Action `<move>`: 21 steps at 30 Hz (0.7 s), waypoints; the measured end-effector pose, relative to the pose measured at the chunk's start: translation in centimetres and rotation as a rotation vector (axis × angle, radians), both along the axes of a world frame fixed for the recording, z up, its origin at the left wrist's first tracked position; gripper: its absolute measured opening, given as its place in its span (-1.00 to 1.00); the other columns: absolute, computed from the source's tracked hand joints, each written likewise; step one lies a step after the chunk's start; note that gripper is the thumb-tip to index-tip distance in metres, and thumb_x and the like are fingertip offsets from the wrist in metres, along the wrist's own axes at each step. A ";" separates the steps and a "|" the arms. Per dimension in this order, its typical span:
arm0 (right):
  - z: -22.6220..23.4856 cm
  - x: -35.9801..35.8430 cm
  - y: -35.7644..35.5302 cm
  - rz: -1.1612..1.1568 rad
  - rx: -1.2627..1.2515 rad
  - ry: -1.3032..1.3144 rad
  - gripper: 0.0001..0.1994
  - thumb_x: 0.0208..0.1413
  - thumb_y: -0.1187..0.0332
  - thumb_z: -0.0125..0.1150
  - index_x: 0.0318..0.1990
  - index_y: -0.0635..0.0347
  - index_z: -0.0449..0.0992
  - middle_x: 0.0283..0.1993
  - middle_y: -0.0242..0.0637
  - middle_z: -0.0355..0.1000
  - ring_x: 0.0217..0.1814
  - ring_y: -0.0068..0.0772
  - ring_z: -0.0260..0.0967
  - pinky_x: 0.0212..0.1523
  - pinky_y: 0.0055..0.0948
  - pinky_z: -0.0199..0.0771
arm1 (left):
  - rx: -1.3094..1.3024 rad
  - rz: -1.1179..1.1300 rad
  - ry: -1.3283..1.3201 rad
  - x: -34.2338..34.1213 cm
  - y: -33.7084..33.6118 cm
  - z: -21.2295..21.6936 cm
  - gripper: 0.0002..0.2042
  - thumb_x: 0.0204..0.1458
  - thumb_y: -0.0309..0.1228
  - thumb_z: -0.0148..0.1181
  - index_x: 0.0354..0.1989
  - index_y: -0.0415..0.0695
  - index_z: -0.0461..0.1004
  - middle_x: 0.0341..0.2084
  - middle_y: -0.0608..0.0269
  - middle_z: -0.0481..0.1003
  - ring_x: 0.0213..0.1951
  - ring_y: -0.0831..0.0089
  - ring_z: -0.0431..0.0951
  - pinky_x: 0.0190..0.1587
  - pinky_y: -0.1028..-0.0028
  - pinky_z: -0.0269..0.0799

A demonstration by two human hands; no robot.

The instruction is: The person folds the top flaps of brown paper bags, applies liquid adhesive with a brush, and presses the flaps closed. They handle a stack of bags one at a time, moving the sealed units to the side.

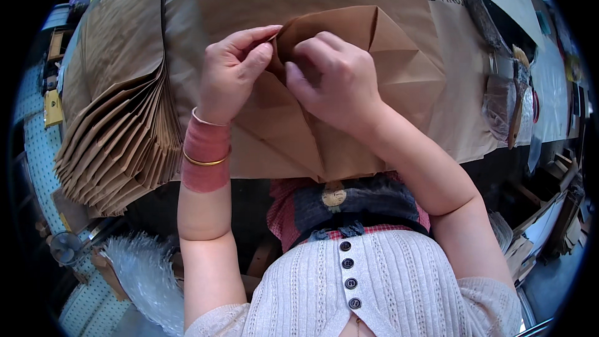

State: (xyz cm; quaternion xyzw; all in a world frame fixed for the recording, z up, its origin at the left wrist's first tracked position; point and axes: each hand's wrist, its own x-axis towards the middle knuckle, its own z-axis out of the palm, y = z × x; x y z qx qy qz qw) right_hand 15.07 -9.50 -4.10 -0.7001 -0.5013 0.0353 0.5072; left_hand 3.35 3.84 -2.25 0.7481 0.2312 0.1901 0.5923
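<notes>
My left hand (232,75) has the rim of a matt brown, creased paper piece (405,65), folded like a bag end, pinched between thumb and forefinger. My right hand (334,81) is half curled, its fingertips tucked inside the raised fold; the paper hides them, so I can't tell whether they grip. The piece sits at the middle of the near edge of the paper-covered tabletop (465,122), and a thick, fanned stack of folded brown paper (118,137) takes up the near left corner. I'd judge I am at the step of spreading and shaping this folded end; the next move calls for a steady left pinch while the right fingers ease the layers apart without tearing them. The raised rim faces the far edge, and one crease runs from my hands to the near edge. With my hands covering part, I can't fix its long axis.
</notes>
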 end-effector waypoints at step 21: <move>-1.2 0.3 0.6 0.081 -0.086 0.282 -0.91 -0.04 0.44 0.25 -0.42 0.26 0.60 -0.47 -0.09 0.50 -0.44 -0.06 0.46 -0.40 -0.28 0.45 | 0.805 0.017 0.129 0.6 -1.2 0.3 -0.89 0.06 -0.50 0.13 -0.33 -0.21 0.59 -0.43 0.08 0.59 -0.39 0.16 0.61 -0.32 0.33 0.52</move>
